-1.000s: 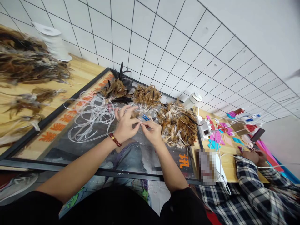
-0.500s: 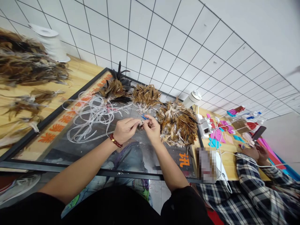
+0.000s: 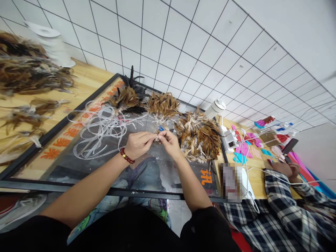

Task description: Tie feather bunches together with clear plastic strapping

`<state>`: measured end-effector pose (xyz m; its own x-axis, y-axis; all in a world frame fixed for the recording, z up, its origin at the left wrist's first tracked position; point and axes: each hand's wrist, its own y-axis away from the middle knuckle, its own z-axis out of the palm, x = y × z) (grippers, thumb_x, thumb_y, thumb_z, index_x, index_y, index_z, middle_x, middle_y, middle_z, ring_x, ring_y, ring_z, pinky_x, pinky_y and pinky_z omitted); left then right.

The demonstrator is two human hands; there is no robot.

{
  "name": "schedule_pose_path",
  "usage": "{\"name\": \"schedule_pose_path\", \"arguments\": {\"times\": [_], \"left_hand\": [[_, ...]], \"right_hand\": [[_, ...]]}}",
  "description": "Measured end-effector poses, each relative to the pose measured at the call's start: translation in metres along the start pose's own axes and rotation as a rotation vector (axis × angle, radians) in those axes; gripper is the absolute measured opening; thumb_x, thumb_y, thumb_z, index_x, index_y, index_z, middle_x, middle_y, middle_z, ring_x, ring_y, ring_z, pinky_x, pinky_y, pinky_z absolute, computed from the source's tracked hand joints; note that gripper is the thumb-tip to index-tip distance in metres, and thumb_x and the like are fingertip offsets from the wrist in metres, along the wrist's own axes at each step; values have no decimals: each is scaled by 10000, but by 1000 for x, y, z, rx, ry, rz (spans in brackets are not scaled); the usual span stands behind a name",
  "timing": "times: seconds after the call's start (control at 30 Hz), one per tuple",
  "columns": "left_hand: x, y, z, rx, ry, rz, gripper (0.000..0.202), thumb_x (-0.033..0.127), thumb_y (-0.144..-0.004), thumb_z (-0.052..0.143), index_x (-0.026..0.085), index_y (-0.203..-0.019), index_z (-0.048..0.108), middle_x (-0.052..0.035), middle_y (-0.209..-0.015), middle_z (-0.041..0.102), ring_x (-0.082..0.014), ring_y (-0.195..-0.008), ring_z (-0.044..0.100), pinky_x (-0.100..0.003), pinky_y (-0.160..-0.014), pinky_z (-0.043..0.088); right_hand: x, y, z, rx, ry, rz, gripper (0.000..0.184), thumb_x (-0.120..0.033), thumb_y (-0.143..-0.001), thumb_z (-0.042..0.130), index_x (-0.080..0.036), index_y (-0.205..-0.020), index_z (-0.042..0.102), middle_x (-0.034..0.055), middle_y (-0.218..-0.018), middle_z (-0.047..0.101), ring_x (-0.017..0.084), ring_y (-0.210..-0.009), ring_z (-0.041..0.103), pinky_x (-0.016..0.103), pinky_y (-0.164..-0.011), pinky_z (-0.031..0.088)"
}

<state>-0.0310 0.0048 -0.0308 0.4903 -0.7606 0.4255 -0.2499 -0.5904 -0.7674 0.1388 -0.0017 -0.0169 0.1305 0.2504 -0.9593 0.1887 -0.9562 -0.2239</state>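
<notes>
My left hand (image 3: 139,144), with a dark red bead bracelet (image 3: 127,156) at its wrist, is closed in a pinch. My right hand (image 3: 169,142) meets it fingertip to fingertip, its thumb and index finger pressed together. Between them shows a small pale tuft of feather (image 3: 156,139), mostly covered by the fingers. A small blue tool (image 3: 160,128) sticks out of my right hand; its exact kind is too small to tell. Brown feather bunches (image 3: 164,105) lie just beyond the hands, and a larger feather pile (image 3: 199,136) is right of them.
Clear plastic cord (image 3: 101,129) lies in loose coils at the left on the black-framed glass panel (image 3: 86,187). Further left are more feathers (image 3: 34,75) and a white spool (image 3: 54,45). A white bottle (image 3: 215,108), power strip (image 3: 229,139) and co-worker's plaid sleeve (image 3: 280,196) are right.
My two hands stay together at the same place, with small finger shifts around the tuft. The blue tool is tilted slightly differently. The view has moved a little.
</notes>
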Motion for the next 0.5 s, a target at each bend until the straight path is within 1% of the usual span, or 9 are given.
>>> {"name": "schedule_pose_path", "arguments": {"times": [0.1,0.2,0.33,0.4,0.5], "left_hand": [[3,-2,-1,-22,16,-87,183,182,-825,520,196,-828,703,-38,-796,738,-140,-723,675,-242,-698,504],[4,-5,-1,-7,37,-275,163,224,-817,539,183,-772,690,-24,-705,708,-136,-657,643,-237,-648,474],[-2,-6,6,34,123,-562,136,230,-765,563,173,-680,652,3,-612,662,-121,-563,585,-228,-575,431],[-7,-5,12,65,188,-669,124,223,-739,566,170,-652,636,8,-579,635,-116,-535,557,-226,-551,415],[-17,-3,17,128,315,-776,105,223,-715,572,166,-644,622,16,-545,600,-109,-498,525,-222,-521,402]], "right_hand": [[-5,4,-2,112,314,-103,187,-358,-883,481,-195,-832,559,-9,-714,559,118,-650,512,239,-647,411],[-6,6,-5,153,644,-173,155,-255,-899,411,-189,-851,543,25,-810,584,148,-769,532,262,-729,396],[-1,4,-3,98,980,-181,144,-175,-875,394,-190,-867,537,47,-873,603,175,-805,529,295,-749,351],[1,4,-1,60,1059,-172,145,-169,-870,396,-192,-875,538,48,-876,611,181,-801,529,304,-747,332],[3,5,5,-19,1083,-176,149,-154,-857,397,-192,-874,540,51,-873,619,186,-818,531,307,-756,320]]}}
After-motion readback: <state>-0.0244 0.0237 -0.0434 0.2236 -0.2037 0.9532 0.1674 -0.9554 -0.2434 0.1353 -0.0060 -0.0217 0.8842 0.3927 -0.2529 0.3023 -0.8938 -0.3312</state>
